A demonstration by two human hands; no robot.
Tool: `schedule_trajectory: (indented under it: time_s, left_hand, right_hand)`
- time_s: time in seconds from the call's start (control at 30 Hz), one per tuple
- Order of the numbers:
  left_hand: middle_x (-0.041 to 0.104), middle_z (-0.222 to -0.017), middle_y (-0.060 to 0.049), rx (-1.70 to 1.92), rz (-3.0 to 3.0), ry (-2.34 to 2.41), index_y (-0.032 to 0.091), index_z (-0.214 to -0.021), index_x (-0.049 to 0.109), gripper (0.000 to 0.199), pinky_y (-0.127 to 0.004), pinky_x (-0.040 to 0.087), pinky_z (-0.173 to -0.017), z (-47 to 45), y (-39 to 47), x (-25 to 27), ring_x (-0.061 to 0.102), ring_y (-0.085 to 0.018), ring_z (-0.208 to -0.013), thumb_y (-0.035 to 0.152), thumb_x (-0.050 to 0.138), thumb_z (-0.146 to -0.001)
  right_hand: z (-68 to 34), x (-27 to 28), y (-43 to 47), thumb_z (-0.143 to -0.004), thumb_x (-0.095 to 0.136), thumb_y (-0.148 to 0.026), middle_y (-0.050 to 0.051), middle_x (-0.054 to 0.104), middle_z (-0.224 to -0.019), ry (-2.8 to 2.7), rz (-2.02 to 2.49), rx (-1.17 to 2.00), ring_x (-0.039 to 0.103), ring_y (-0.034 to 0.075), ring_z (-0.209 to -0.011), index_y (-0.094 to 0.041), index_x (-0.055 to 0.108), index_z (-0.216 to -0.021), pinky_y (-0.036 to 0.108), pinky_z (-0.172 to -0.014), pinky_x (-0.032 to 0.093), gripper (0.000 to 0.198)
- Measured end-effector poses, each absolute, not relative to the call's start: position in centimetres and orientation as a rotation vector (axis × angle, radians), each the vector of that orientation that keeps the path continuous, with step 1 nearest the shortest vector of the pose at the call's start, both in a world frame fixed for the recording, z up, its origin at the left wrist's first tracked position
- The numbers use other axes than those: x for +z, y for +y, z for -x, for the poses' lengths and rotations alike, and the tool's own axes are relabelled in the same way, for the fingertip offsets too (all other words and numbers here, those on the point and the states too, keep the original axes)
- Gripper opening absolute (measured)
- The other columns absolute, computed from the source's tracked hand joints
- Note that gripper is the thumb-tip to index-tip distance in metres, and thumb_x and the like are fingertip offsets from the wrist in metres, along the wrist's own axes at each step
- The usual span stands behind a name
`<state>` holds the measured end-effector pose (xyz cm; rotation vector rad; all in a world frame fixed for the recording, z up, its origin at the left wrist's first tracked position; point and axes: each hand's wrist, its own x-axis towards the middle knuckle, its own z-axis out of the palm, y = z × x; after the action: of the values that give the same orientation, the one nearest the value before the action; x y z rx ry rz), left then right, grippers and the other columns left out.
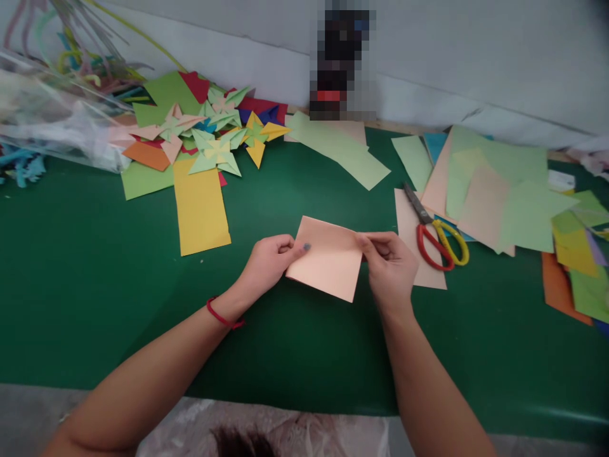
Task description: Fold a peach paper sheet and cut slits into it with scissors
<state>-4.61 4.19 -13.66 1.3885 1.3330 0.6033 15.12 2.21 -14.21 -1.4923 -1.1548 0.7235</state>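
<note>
A peach sheet of paper [328, 263], nearly square, is held up over the green table between both hands. My left hand [273, 257], with a red cord on its wrist, pinches the left edge, thumb on top. At the upper right corner my right hand [390, 263] grips the same sheet between thumb and fingers. Just beyond the right hand lie scissors [431, 225] with one red and one yellow handle, resting partly on a peach paper strip [404, 222]. A yellow paper rectangle [202, 212] lies to the left.
Folded paper stars [216, 152] lie on coloured sheets at the back left, beside a clear plastic bag [61, 120]. Green and peach sheets [504, 178] overlap at the right. More coloured scraps [578, 254] sit at the far right. A blurred-out object [340, 63] stands by the wall.
</note>
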Motion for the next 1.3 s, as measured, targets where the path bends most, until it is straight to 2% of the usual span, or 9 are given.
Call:
schedule_trajectory:
  time_s: [0.1, 0.17, 0.23, 0.43, 0.67, 0.8, 1.0, 1.1, 1.3]
  left_hand:
    - [0.045, -0.062, 0.003, 0.590, -1.360, 1.248, 0.017, -0.063, 0.046, 0.032, -0.022, 0.027, -0.050, 4.61, 4.25, -13.42, 0.041, -0.009, -0.055, 0.044, 0.053, -0.081]
    - [0.056, -0.075, 0.000, 0.574, -1.323, 1.164, 0.017, -0.074, 0.053, 0.023, -0.022, 0.036, -0.058, 4.61, 4.33, -13.27, 0.051, -0.012, -0.067, 0.039, 0.055, -0.080]
    - [0.060, -0.083, -0.002, 0.571, -1.311, 1.136, 0.016, -0.081, 0.055, 0.020, -0.024, 0.040, -0.065, 4.60, 4.38, -13.24, 0.055, -0.013, -0.076, 0.037, 0.055, -0.080]
    - [0.054, -0.068, 0.001, 0.618, -1.421, 1.302, 0.017, -0.070, 0.053, 0.026, -0.022, 0.036, -0.055, 4.51, 4.18, -13.59, 0.050, -0.011, -0.062, 0.040, 0.053, -0.081]
    - [0.051, -0.056, 0.004, 0.606, -1.274, 1.314, 0.018, -0.067, 0.048, 0.032, -0.020, 0.039, -0.045, 4.56, 3.95, -13.57, 0.055, -0.010, -0.045, 0.047, 0.056, -0.079]
    - [0.053, -0.058, 0.003, 0.649, -1.303, 1.291, 0.018, -0.068, 0.050, 0.028, -0.020, 0.043, -0.049, 4.49, 3.96, -13.47, 0.057, -0.010, -0.051, 0.042, 0.056, -0.080]
    - [0.058, -0.079, 0.000, 0.671, -1.246, 1.111, 0.017, -0.084, 0.052, 0.014, -0.024, 0.050, -0.066, 4.27, 4.11, -13.80, 0.062, -0.011, -0.069, 0.030, 0.053, -0.083]
    - [0.057, -0.077, 0.000, 0.671, -1.281, 1.145, 0.017, -0.084, 0.051, 0.015, -0.024, 0.049, -0.063, 4.25, 4.03, -13.85, 0.060, -0.010, -0.066, 0.032, 0.051, -0.085]
    - [0.053, -0.060, 0.003, 0.640, -1.410, 1.252, 0.019, -0.078, 0.049, 0.021, -0.021, 0.039, -0.052, 4.33, 3.70, -13.44, 0.049, -0.009, -0.054, 0.037, 0.047, -0.087]
  right_hand:
    - [-15.21, -14.23, 2.23, -0.076, 0.066, -0.033, 0.002, 0.068, -0.071, -1.136, 1.503, 0.694, 0.062, 0.016, -0.063, -0.022, 0.065, -0.076, 0.028, -0.054, 0.050, 0.012]
    - [-15.31, -14.22, 2.28, -0.076, 0.066, -0.034, 0.002, 0.067, -0.070, -1.114, 1.502, 0.684, 0.061, 0.016, -0.061, -0.021, 0.065, -0.076, 0.028, -0.053, 0.049, 0.013]
    - [-15.37, -14.18, 2.32, -0.076, 0.067, -0.033, 0.001, 0.067, -0.068, -1.093, 1.497, 0.680, 0.060, 0.015, -0.060, -0.022, 0.064, -0.076, 0.027, -0.052, 0.049, 0.012]
    - [-15.21, -14.22, 2.33, -0.076, 0.065, -0.034, 0.001, 0.066, -0.067, -1.095, 1.497, 0.694, 0.059, 0.015, -0.058, -0.021, 0.064, -0.076, 0.027, -0.050, 0.049, 0.013]
    - [-15.25, -14.78, 2.34, -0.077, 0.064, -0.037, 0.001, 0.064, -0.065, -1.081, 1.493, 0.702, 0.059, 0.015, -0.057, -0.021, 0.062, -0.078, 0.027, -0.049, 0.050, 0.016]
    - [-15.43, -14.68, 2.47, -0.076, 0.065, -0.036, 0.001, 0.063, -0.064, -1.049, 1.489, 0.684, 0.058, 0.014, -0.056, -0.021, 0.063, -0.077, 0.027, -0.049, 0.050, 0.015]
    - [-15.68, -14.36, 2.64, -0.074, 0.068, -0.032, 0.000, 0.064, -0.063, -0.986, 1.435, 0.653, 0.058, 0.014, -0.054, -0.021, 0.064, -0.075, 0.027, -0.050, 0.050, 0.012]
    - [-15.65, -14.38, 2.64, -0.074, 0.069, -0.032, 0.000, 0.064, -0.064, -0.971, 1.426, 0.655, 0.057, 0.014, -0.055, -0.021, 0.064, -0.075, 0.028, -0.051, 0.050, 0.012]
    - [-15.72, -14.55, 2.63, -0.073, 0.068, -0.035, 0.001, 0.065, -0.067, -0.958, 1.436, 0.682, 0.059, 0.015, -0.057, -0.021, 0.064, -0.076, 0.030, -0.053, 0.050, 0.015]
